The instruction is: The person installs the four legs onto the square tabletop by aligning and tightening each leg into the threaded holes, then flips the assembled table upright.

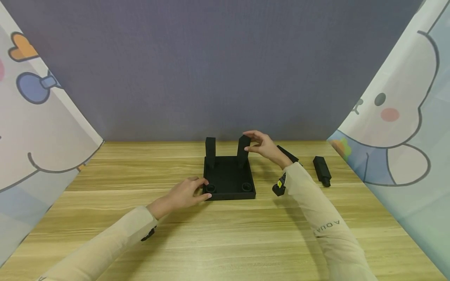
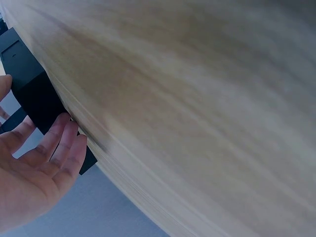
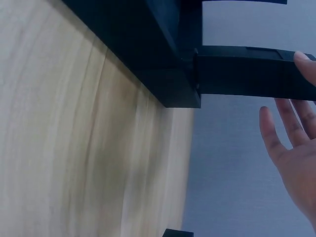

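A black square base (image 1: 227,177) with a raised rim lies on the table, round sockets at its near corners. Two black square legs stand upright at its far corners: the left leg (image 1: 210,150) and the right leg (image 1: 243,150). My left hand (image 1: 186,193) grips the base's near-left corner, its thumb and fingers spread around the edge. In the left wrist view, fingertips (image 2: 63,118) touch the base's side. My right hand (image 1: 265,147) holds the top of the right leg between thumb and fingers. The right wrist view shows this leg (image 3: 242,71) meeting the base.
One loose black leg (image 1: 321,169) with a knobbed end lies at the right of the table. Another black piece (image 1: 288,153) is partly hidden behind my right forearm. A grey panel (image 1: 225,70) stands along the table's far edge, with cartoon-printed sheets at both sides.
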Demonstrator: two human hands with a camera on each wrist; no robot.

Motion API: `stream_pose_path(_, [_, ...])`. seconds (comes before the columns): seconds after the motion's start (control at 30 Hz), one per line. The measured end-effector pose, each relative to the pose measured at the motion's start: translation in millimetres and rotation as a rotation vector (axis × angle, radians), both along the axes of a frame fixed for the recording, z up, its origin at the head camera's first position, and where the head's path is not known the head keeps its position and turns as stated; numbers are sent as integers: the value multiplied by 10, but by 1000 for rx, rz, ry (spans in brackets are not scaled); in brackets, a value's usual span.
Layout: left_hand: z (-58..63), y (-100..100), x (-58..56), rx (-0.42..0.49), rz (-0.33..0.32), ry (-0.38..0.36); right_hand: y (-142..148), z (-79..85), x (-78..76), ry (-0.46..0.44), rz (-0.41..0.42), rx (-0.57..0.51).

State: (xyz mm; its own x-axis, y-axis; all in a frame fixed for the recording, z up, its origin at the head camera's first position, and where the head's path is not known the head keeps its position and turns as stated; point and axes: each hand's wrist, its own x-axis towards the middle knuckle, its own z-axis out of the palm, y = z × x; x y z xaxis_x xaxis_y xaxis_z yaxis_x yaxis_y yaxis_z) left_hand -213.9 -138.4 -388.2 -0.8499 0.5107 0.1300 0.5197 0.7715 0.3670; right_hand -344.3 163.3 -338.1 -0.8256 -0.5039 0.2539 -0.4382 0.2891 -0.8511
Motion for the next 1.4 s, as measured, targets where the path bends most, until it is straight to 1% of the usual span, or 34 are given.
stream_pose_path(0.17, [-3, -1, -1, -1, 1, 2, -36, -57, 9, 26, -60, -24])
stream_pose_path(0.33, [-5, -2, -2, 3, -3, 8, -89, -123, 45, 95, -138, -58])
stream_pose_path(0.4, [-2, -1, 0, 3, -3, 9, -107, -135, 61, 118, -158, -70])
stream_pose_path(0.5, [4, 1, 5, -3, 1, 16, -124, -133, 85, 129, -171, -79])
stream_pose_path(0.67, [10, 4, 12, -11, 3, 16, -118, -79, 119, 120, -152, -46])
stream_pose_path(0.93, [-3, 0, 10, -9, 0, 6, -106, 204, 267, 18, -48, 12])
stream_pose_path(1.07, [2, 0, 13, -10, 4, 0, -101, 255, 284, 1, -22, 41])
stream_pose_path(1.17, [11, 1, 18, -12, 8, -2, -93, 227, 257, 22, -27, 46])
stream_pose_path(1.23, [16, 2, 21, -12, 9, -2, -78, 157, 200, 36, -42, 31])
stream_pose_path(1.4, [21, 5, 25, -10, 5, 2, -64, -56, 59, 113, -126, 4])
